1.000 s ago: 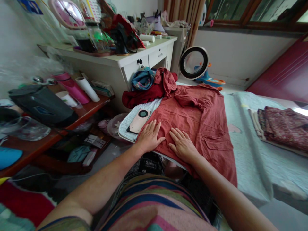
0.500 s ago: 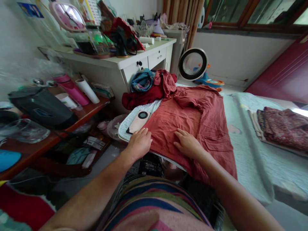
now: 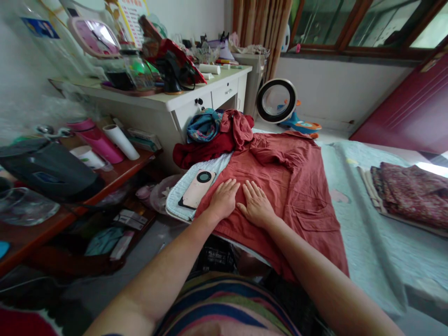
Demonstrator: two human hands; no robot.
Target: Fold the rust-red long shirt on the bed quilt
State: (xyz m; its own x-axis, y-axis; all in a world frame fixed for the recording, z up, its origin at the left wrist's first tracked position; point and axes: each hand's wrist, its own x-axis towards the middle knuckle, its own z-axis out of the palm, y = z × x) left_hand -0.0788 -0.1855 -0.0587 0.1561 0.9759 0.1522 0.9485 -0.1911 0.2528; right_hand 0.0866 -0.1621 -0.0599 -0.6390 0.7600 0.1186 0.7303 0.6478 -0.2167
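A rust-red shirt [image 3: 290, 182] lies spread on the corner of a pale green bed [image 3: 353, 205], over a light padded mat [image 3: 182, 186]. My left hand [image 3: 224, 199] rests flat on the shirt's near left part, fingers stretched out. My right hand [image 3: 255, 205] lies flat beside it, fingers apart, almost touching the left. A pink phone [image 3: 196, 188] lies face down on the mat, just left of my left hand.
A dark red garment and a blue scarf [image 3: 203, 126] are bunched at the shirt's far left. Folded patterned clothes [image 3: 406, 193] sit on the bed at right. A cluttered white desk [image 3: 182, 93] and a low red table [image 3: 87, 177] stand to the left. A round fan [image 3: 276, 100] is on the floor.
My left hand slid back to the shirt's near edge, then forward again onto the cloth. Both hands now lie closer together, flat on the shirt.
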